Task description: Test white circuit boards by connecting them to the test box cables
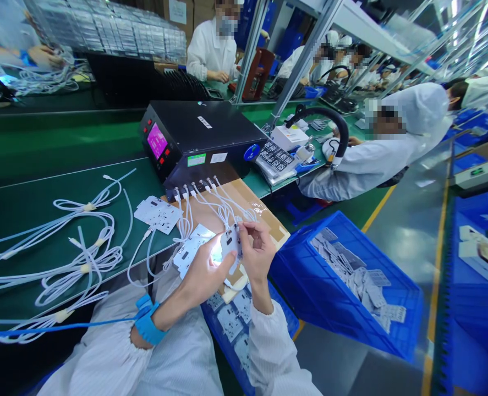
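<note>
My left hand [204,272] and my right hand [258,252] both pinch a small white connector card [230,245], held upright between them, with thin white cables running up from it. Those cables lead to several ports on the front of a black test box [198,137], which has a glowing pink screen [157,141]. Under my hands lies a cardboard sheet [260,202] with flat white perforated cards [158,214] on it. A blue wrist strap [148,322] circles my left wrist, and its blue cord trails left. Part of the held card is hidden by my fingers.
Bundled white cables [70,258] lie on the green conveyor belt [54,165] to the left. Blue crates of flat cards [351,286] stand right and below my hands [231,324]. A hooded co-worker [392,146] sits right; another person [213,52] works across the belt.
</note>
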`<action>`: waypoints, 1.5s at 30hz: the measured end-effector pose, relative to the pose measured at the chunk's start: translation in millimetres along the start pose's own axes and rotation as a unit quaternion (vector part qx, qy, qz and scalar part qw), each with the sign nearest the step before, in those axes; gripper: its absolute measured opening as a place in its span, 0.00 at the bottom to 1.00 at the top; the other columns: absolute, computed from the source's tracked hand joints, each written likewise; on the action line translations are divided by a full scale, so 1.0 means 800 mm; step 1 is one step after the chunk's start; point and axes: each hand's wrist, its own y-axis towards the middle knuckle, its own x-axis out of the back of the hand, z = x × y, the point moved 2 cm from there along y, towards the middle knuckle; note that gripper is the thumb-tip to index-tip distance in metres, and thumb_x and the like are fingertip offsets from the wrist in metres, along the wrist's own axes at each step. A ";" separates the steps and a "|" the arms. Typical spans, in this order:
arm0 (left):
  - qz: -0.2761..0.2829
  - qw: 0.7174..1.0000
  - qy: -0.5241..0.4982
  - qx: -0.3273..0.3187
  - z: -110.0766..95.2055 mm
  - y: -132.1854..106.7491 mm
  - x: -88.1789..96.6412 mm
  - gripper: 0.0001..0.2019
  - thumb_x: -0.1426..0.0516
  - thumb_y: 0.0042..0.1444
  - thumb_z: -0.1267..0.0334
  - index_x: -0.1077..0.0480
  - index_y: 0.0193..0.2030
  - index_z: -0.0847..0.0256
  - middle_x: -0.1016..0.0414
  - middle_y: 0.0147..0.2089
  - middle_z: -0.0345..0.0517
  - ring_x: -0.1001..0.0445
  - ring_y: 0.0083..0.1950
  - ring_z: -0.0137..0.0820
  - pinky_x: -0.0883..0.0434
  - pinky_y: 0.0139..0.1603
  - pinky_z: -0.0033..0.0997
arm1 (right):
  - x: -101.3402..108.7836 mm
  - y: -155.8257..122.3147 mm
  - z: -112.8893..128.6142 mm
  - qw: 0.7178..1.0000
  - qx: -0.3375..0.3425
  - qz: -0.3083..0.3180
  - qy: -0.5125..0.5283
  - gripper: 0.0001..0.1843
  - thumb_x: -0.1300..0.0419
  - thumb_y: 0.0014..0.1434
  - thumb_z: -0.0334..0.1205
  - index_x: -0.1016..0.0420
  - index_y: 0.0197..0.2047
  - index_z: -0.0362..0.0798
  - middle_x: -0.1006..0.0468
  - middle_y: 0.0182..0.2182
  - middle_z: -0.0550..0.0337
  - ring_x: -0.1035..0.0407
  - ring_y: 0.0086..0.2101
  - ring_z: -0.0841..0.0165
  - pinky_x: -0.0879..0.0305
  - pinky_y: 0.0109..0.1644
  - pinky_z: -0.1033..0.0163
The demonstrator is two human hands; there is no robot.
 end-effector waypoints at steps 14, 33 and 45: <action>0.008 0.999 0.009 -0.032 -0.009 0.005 -0.005 0.21 0.41 0.64 0.62 0.27 0.63 0.64 0.20 0.58 0.54 0.21 0.56 0.41 0.25 0.58 0.36 | -0.001 0.001 -0.002 1.000 -0.013 -0.011 -0.020 0.10 0.33 0.66 0.47 0.19 0.42 0.49 0.15 0.39 0.56 0.21 0.40 0.64 0.22 0.49 0.57; 0.056 0.993 -0.089 0.055 0.010 0.036 -0.023 0.33 0.41 0.66 0.47 0.39 0.72 0.59 0.24 0.62 0.58 0.23 0.60 0.42 0.19 0.53 0.42 | 0.090 -0.035 0.047 0.904 0.262 0.152 -0.303 0.22 0.41 0.70 0.28 0.23 0.62 0.56 0.15 0.49 0.52 0.20 0.49 0.59 0.21 0.51 0.50; -0.303 0.841 0.354 -0.275 -0.072 0.114 0.154 0.29 0.43 0.67 0.52 0.36 0.70 0.67 0.33 0.69 0.66 0.37 0.73 0.51 0.41 0.77 0.57 | 0.172 0.040 -0.047 0.864 0.379 0.087 -0.319 0.17 0.37 0.67 0.31 0.17 0.55 0.58 0.13 0.44 0.55 0.18 0.44 0.55 0.20 0.48 0.47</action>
